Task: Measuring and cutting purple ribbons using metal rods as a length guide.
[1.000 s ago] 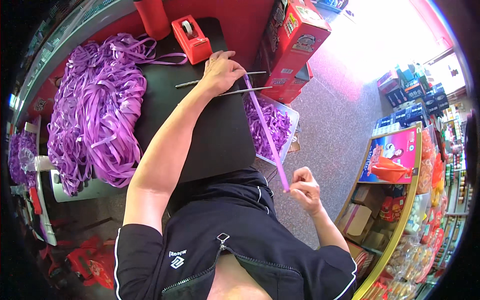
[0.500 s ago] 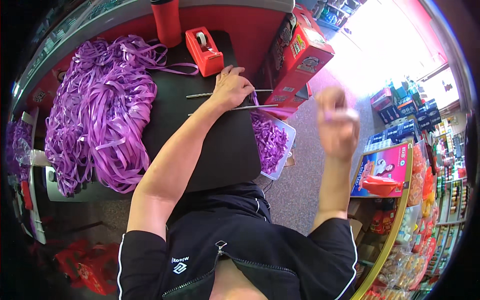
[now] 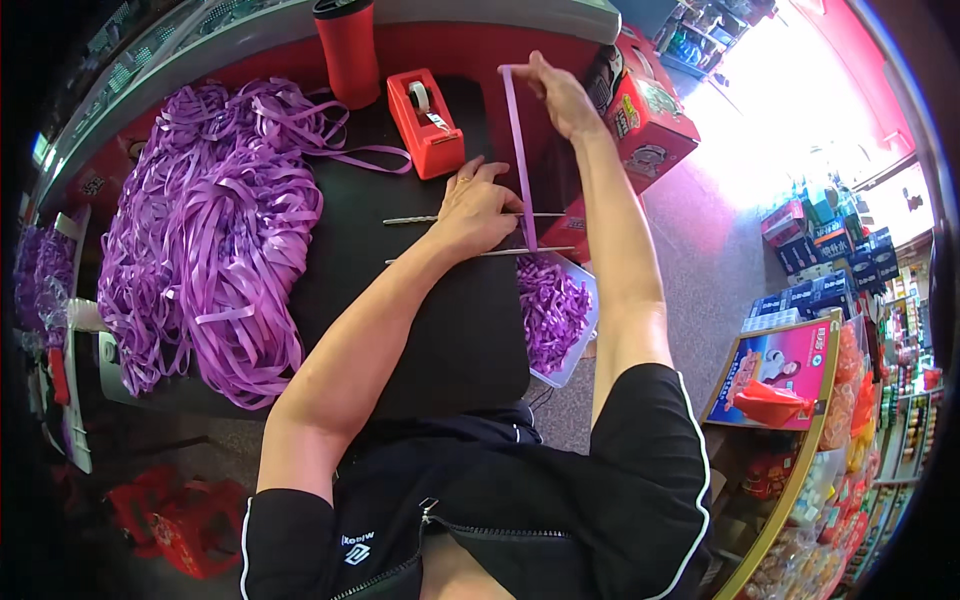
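Two thin metal rods (image 3: 405, 220) lie side by side across the right part of the black tabletop (image 3: 450, 345), their ends jutting past its edge. My left hand (image 3: 475, 212) rests over the rods, thumb and forefinger closed at a purple ribbon (image 3: 519, 150); the exact grip is partly hidden. Stretched taut, the ribbon runs from the rods up to my right hand (image 3: 560, 95), which is raised beyond the table's far right corner and pinches its upper end. Under the rod ends stands a pale plastic bin (image 3: 583, 340) with short purple ribbon pieces (image 3: 550, 310).
A large heap of purple ribbon (image 3: 225, 240) covers the table's left side. At the back stand a red tape dispenser (image 3: 428, 130) and a red tumbler (image 3: 348, 55). A red carton (image 3: 650, 120) is beyond my right forearm; a display case (image 3: 775, 375) stands farther right.
My right hand has swung from the right up to the far side, pulling the ribbon out taut. My left hand stays at the rods. The whole view has shifted slightly.
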Available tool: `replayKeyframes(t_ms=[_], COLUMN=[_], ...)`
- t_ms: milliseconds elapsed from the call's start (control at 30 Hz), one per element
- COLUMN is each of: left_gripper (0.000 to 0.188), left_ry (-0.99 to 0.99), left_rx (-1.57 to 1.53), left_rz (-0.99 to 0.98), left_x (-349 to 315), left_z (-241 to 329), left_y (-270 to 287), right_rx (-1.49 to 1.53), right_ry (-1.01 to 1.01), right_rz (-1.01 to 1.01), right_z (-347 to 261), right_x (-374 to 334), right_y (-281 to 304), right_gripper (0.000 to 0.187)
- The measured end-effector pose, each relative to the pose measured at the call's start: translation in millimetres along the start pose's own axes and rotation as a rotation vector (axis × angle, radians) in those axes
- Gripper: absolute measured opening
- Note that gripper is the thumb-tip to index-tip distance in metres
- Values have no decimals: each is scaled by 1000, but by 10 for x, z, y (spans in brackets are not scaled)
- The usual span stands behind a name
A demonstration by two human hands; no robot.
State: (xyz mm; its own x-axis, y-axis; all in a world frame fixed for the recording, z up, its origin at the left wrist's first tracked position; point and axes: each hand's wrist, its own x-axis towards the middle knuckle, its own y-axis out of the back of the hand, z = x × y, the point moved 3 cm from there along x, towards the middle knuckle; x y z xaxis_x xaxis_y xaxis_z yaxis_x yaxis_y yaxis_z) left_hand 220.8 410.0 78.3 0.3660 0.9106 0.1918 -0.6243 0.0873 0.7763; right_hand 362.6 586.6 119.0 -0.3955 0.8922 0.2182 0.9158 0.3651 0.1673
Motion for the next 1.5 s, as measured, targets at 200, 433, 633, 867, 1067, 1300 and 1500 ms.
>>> replayKeyframes(t_ms=[200, 433, 633, 867, 1067, 1300, 1500], left_gripper=[20, 24, 27, 29, 27, 25, 23], left_ry=[-9, -42, -80, -91, -107, -99, -103], left_rx=[-30, -107, -8, 7, -34, -37, 7], left_rz=[125, 234, 207, 226, 239, 273, 313], left_x=[-55, -3, -71, -61, -61, -81, -135], left_z=[-3, 131, 120, 126, 164, 154, 114], left_y=[-18, -46, -5, -9, -23, 7, 49], right_rx=[-102, 185, 22, -304, -911, -594, -718], right_ry=[-192, -443, -373, -149, 526, 129, 145], right_rz=[43, -24, -120, -54, 54, -32, -52], right_z=[839, 1797, 1790, 1496, 1243, 1033, 1028], right_x=[-111, -729, -1295, -1117, -581, -195, -256], right_y=[-87, -142, -628, -492, -38, -57, -305], right_gripper=[56, 54, 48, 41, 39, 52, 43])
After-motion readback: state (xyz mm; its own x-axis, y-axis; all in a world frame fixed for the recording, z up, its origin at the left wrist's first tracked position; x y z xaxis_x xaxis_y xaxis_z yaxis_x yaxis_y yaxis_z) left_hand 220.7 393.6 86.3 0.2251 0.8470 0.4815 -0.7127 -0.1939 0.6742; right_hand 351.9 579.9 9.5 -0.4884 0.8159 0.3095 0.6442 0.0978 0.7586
